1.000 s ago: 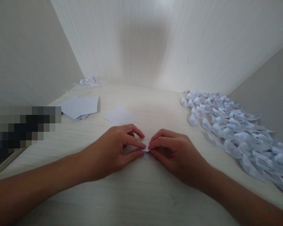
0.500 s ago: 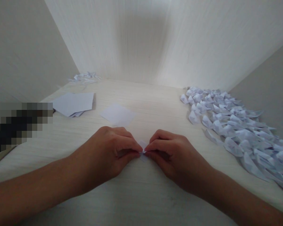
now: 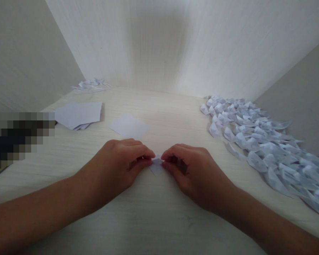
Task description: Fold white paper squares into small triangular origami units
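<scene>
Between my two hands is a small piece of folded white paper point(image 3: 157, 166), a pointed part of it hanging toward me. My left hand point(image 3: 127, 159) pinches its left side between thumb and fingers. The right side is pinched the same way by my right hand point(image 3: 190, 164). My fingertips cover both edges of the piece, so the exact folds there are hidden. Just beyond my left hand a flat square sheet of white paper point(image 3: 129, 126) lies on the table.
A large heap of folded paper boats point(image 3: 257, 141) spreads along the right side. Flat paper sheets point(image 3: 79, 114) are stacked at the left, with thin paper scraps point(image 3: 93, 84) behind them. A blurred-out dark object point(image 3: 13, 141) sits at the left edge. White panels point(image 3: 159, 53) enclose the table.
The fingertips have moved slightly apart and a little away from me, so more of the folded paper shows between them. The whole view has shifted slightly.
</scene>
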Demonstrator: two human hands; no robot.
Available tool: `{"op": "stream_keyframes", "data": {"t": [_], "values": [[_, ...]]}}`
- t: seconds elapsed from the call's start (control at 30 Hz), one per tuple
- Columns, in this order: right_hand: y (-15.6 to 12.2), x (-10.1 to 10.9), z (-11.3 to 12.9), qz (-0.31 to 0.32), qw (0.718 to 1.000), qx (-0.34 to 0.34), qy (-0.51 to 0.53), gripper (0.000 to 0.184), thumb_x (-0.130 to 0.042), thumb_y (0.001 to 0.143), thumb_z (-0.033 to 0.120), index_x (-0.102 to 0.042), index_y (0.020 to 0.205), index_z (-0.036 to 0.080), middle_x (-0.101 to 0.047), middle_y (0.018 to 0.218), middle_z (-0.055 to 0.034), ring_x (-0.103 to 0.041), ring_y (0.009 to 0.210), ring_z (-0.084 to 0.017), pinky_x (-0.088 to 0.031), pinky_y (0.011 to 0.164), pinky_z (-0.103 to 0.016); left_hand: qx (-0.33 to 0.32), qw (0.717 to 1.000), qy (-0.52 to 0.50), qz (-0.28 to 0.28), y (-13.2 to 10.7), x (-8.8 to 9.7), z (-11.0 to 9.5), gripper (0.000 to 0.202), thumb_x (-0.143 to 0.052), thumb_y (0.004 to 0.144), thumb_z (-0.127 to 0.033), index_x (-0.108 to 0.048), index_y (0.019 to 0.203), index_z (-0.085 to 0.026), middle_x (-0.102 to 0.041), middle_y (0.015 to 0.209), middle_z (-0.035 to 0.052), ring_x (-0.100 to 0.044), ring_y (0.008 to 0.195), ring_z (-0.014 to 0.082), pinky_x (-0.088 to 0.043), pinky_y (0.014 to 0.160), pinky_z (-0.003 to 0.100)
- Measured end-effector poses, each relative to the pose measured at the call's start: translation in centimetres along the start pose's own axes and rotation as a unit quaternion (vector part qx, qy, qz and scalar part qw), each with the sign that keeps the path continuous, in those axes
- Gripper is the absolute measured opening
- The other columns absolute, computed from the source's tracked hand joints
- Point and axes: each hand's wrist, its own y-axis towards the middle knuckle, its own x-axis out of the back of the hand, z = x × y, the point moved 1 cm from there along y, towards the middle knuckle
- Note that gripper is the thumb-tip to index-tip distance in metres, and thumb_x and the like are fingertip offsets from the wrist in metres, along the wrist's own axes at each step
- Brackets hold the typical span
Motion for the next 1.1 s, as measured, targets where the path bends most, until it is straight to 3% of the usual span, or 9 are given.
{"op": "stream_keyframes", "data": {"t": [0.4, 0.57, 0.77, 1.1], "values": [[1.0, 0.2, -0.2, 0.01, 0.996, -0.051, 0.075, 0.008, -0.068, 0.087, 0.017, -0.075, 0.084, 0.02, -0.072, 0.072, 0.0013, -0.057, 0.06, -0.011, -0.042, 0.06, -0.025, 0.051, 0.995, -0.083, 0.012, 0.3, -0.2, 0.3, 0.011, -0.062, 0.09, -0.026, -0.072, 0.091, -0.021, -0.069, 0.074, -0.0011, -0.058, 0.062, 0.0129, -0.044, 0.062, 0.024], [1.5, 0.2, -0.6, 0.011, 0.996, -0.041, 0.078, 0.01, -0.068, 0.087, 0.021, -0.076, 0.081, 0.02, -0.069, 0.066, 0.0023, -0.055, 0.057, -0.01, -0.039, 0.056, -0.024, 0.026, 0.995, -0.091, 0.014, 0.3, -0.1, 0.4, 0.016, -0.06, 0.089, -0.022, -0.075, 0.095, -0.022, -0.071, 0.078, 0.0005, -0.059, 0.065, 0.014, -0.045, 0.064, 0.025], [1.7, 0.0, -0.6, 0.013, 0.992, -0.033, 0.118, 0.013, -0.066, 0.085, 0.016, -0.078, 0.084, 0.021, -0.072, 0.07, 0.0011, -0.059, 0.06, -0.011, -0.044, 0.059, -0.025, 0.037, 0.99, -0.133, 0.012, 0.4, -0.1, 0.4, 0.019, -0.06, 0.089, -0.025, -0.079, 0.092, -0.023, -0.076, 0.087, 0.0036, -0.065, 0.072, 0.0166, -0.047, 0.064, 0.025], [1.5, 0.3, -1.0, 0.026, 0.998, 0.021, 0.061, 0.009, -0.069, 0.086, 0.019, -0.078, 0.086, 0.02, -0.072, 0.079, -0.0014, -0.06, 0.063, -0.011, -0.046, 0.063, -0.025, -0.04, 0.997, -0.06, 0.014, 0.3, -0.1, 0.6, 0.024, -0.058, 0.092, -0.024, -0.082, 0.092, -0.03, -0.076, 0.088, 0.0024, -0.066, 0.075, 0.0174, -0.05, 0.074, 0.028]]}}
